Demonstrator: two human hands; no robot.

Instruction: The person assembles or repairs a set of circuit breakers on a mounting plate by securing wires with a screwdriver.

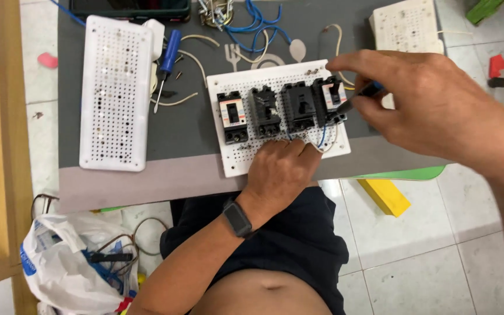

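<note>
A white perforated board (pixel 228 163) lies on the grey table top and carries several black circuit breakers (pixel 266 111) in a row. My left hand (pixel 281 172) rests on the board's near edge, fingers curled by a blue wire (pixel 322 137) under the breakers. My right hand (pixel 433 105) grips a screwdriver (pixel 361 94) with a blue and black handle. Its tip points at the rightmost breaker (pixel 332 99). A dark watch (pixel 238 218) sits on my left wrist.
A second white perforated board (pixel 115 93) lies to the left, with a blue-handled screwdriver (pixel 166 61) beside it. Blue wires (pixel 258 26) and cream wires lie at the back. A third board (pixel 406 26) is at back right. A plastic bag (pixel 68 262) and a yellow block (pixel 385 196) lie on the floor.
</note>
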